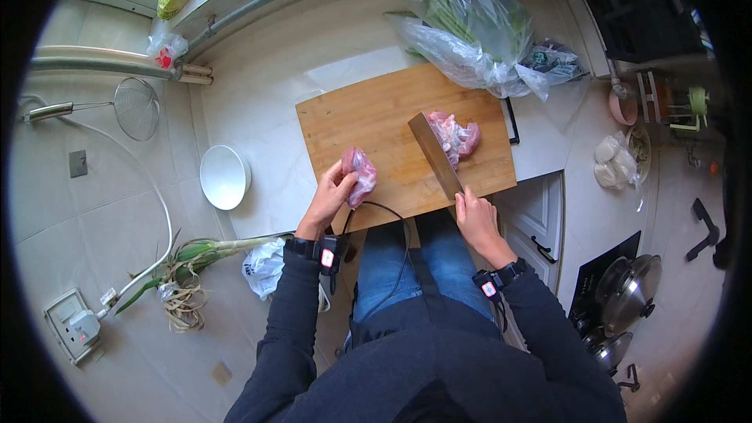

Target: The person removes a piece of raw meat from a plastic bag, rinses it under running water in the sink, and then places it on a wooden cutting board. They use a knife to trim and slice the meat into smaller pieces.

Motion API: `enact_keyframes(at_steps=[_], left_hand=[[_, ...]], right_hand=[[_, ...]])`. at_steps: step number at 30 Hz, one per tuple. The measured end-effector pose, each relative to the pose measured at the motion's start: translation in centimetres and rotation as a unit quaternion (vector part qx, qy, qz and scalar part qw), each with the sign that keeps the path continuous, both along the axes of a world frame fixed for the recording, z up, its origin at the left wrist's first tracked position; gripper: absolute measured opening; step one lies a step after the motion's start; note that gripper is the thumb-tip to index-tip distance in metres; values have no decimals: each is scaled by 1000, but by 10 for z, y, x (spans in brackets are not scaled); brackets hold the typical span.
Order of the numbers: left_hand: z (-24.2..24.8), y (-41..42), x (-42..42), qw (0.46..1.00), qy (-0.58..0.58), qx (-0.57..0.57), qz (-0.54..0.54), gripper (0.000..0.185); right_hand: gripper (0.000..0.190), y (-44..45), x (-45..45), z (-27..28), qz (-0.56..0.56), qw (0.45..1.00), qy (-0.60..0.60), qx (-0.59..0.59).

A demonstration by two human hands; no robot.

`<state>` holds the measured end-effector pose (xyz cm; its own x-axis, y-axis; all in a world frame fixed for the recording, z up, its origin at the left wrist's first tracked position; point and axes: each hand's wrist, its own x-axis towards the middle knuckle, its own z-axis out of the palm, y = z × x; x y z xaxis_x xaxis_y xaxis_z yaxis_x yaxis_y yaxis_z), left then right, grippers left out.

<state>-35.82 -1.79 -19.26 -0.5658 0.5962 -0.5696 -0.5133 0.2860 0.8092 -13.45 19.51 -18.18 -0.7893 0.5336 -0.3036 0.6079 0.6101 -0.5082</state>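
Note:
My left hand (331,192) holds a piece of raw meat (359,171) between thumb and fingers, over the left part of a wooden cutting board (376,117). In my right hand (477,218) is the handle end of a cleaver (436,155); its broad blade reaches up and to the left across the right half of the board. More raw meat (461,136), pink with white fat, lies on the board along the far side of the blade, which partly hides it. A black cable hangs by my left wrist and loops past the board's near edge.
A white bowl (225,177) stands left of the board. Plastic bags with green vegetables (470,23) touch its far right side. Leeks (197,252) lie at the lower left. Lidded pans (628,294) stand on the stove at right; a bag of white rounded items (614,161) is farther back.

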Motion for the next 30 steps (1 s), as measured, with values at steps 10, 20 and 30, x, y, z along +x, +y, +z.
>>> enact_keyframes(at_steps=[10,20,30], left_hand=[[41,-79,50,854,416,-213,-227,56],[-10,-126,93,964,172,-197,-57,16],[-29,23,3,811,569,-77,-112,25]], right_hand=[[28,-14,2,-4,-62,997,8,-36],[28,-9,-5,0,-67,996,-6,-56],[26,-7,-9,17,-64,994,20,-84]])
